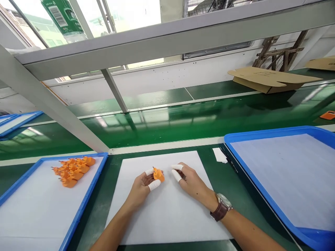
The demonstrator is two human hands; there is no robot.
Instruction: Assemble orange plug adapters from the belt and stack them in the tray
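My left hand (pixel 143 184) pinches a small orange plastic part (pixel 158 174) between thumb and forefinger, both capped with white finger cots. It hovers over a white sheet (pixel 167 216) on the green bench. My right hand (pixel 187 179), with white cots on two fingertips and a brown-strapped watch on the wrist, rests just right of the part, fingers curled and holding nothing that I can see. Several more orange parts (pixel 73 169) lie heaped in the far corner of the blue tray (pixel 86 195) at the left.
A large blue tray (pixel 261 181) lined with white stands at the right. A small white slip (pixel 219 155) lies beside it. Beyond runs a green conveyor belt (pixel 183 122) carrying an orange object (pixel 328 115). Flattened cardboard (pixel 269 79) sits further back; a grey frame bar (pixel 52 104) crosses overhead.
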